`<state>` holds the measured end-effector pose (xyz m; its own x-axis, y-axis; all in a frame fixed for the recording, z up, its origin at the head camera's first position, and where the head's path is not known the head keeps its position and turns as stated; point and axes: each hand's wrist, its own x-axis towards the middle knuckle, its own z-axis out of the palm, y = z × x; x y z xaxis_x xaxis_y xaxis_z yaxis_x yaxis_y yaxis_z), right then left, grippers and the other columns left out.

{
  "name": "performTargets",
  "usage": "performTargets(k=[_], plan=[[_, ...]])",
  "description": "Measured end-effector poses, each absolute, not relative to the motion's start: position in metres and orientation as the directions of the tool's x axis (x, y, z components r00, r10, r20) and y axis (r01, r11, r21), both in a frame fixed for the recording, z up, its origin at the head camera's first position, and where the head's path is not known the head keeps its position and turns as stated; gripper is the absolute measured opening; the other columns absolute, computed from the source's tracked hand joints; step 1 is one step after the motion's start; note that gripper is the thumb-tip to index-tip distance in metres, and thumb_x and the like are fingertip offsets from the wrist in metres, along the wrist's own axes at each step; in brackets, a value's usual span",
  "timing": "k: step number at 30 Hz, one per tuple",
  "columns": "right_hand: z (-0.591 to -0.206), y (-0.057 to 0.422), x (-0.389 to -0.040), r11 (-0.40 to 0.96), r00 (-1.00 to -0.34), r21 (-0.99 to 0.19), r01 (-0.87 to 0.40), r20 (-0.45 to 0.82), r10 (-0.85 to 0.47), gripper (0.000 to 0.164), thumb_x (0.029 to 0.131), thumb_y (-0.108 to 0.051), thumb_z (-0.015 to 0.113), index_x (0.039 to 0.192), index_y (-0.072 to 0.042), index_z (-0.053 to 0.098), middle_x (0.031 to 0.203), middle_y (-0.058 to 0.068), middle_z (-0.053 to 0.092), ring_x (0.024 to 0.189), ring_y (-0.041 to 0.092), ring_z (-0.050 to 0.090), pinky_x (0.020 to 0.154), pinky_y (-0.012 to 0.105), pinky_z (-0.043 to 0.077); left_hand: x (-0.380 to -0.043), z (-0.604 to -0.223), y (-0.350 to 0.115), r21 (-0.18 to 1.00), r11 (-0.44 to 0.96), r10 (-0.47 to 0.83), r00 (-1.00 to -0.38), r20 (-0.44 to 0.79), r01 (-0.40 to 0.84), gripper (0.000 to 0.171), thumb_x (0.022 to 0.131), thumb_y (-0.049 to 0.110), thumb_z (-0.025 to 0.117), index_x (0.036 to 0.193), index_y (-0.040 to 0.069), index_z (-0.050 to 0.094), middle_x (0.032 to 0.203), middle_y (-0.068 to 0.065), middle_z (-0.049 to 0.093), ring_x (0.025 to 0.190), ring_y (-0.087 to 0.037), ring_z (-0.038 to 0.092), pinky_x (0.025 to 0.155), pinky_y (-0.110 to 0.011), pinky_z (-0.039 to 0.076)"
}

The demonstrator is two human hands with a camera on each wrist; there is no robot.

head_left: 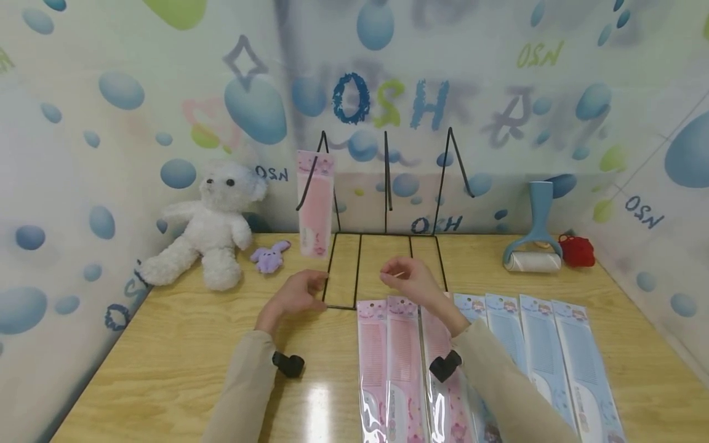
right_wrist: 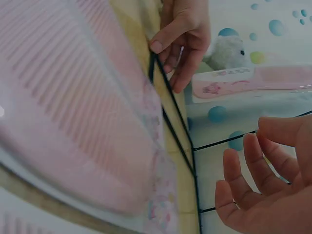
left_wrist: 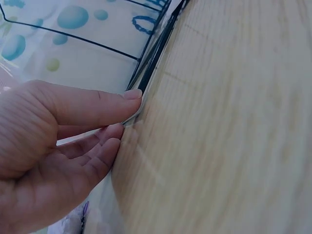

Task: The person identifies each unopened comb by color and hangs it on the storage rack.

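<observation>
My left hand (head_left: 296, 294) is at the front left corner of a black wire rack (head_left: 357, 271). In the left wrist view its thumb tip overlaps the rack's wire, with the fingers loosely bent below. Over the rack's base hovers my right hand (head_left: 412, 283), fingers relaxed and nothing in them. A packaged pink comb (head_left: 317, 206) hangs upright on the rack's left hook; the middle and right hooks carry nothing. Under the right forearm lie three packaged pink combs (head_left: 372, 363), partly covered, beside several packaged blue combs (head_left: 584, 369).
A white teddy bear (head_left: 218, 227) sits at the back left beside a small purple plush toy (head_left: 270, 257). At the back right lie a blue-handled lint roller (head_left: 533, 261) and a red item (head_left: 577, 250). A patterned curtain (head_left: 482, 61) closes off the wooden table (head_left: 183, 332).
</observation>
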<state>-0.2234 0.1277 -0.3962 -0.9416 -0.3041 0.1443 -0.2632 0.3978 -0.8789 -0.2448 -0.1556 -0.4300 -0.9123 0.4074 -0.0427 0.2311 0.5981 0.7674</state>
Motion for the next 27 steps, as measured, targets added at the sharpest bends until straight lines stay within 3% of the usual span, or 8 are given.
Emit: performTargets(k=[7, 17, 27], plan=[[-0.409, 0.128, -0.228, 0.413, -0.943, -0.887, -0.208, 0.071, -0.324, 0.013, 0.092, -0.018, 0.065, 0.100, -0.008, 0.066, 0.096, 0.005, 0.065, 0.084, 0.019, 0.061, 0.073, 0.032, 0.053, -0.245, -0.430, -0.156, 0.772, 0.593, 0.409, -0.911, -0.046, 0.227, 0.064, 0.073, 0.000, 0.079, 0.131, -0.006, 0.053, 0.116, -0.020, 0.060, 0.106, -0.033, 0.058, 0.094, -0.045, 0.048], [-0.409, 0.115, -0.240, 0.488, -0.893, -0.814, -0.315, 0.080, -0.442, 0.010, 0.088, -0.011, 0.068, 0.095, -0.004, 0.069, 0.090, 0.004, 0.068, 0.084, 0.018, 0.063, 0.075, 0.032, 0.054, -0.245, -0.431, -0.156, 0.781, 0.583, 0.408, -0.912, -0.043, 0.224, 0.064, 0.073, -0.001, 0.078, 0.132, -0.006, 0.053, 0.115, -0.019, 0.060, 0.106, -0.032, 0.057, 0.095, -0.046, 0.047], [-0.404, 0.110, -0.247, 0.592, -0.846, -0.737, -0.326, -0.052, -0.530, 0.009, 0.086, -0.009, 0.070, 0.093, -0.004, 0.068, 0.089, 0.003, 0.068, 0.085, 0.018, 0.062, 0.077, 0.033, 0.053, -0.244, -0.430, -0.155, 0.782, 0.593, 0.390, -0.918, -0.073, 0.190, 0.064, 0.074, 0.000, 0.078, 0.133, -0.002, 0.053, 0.116, -0.017, 0.060, 0.107, -0.031, 0.058, 0.095, -0.045, 0.047]])
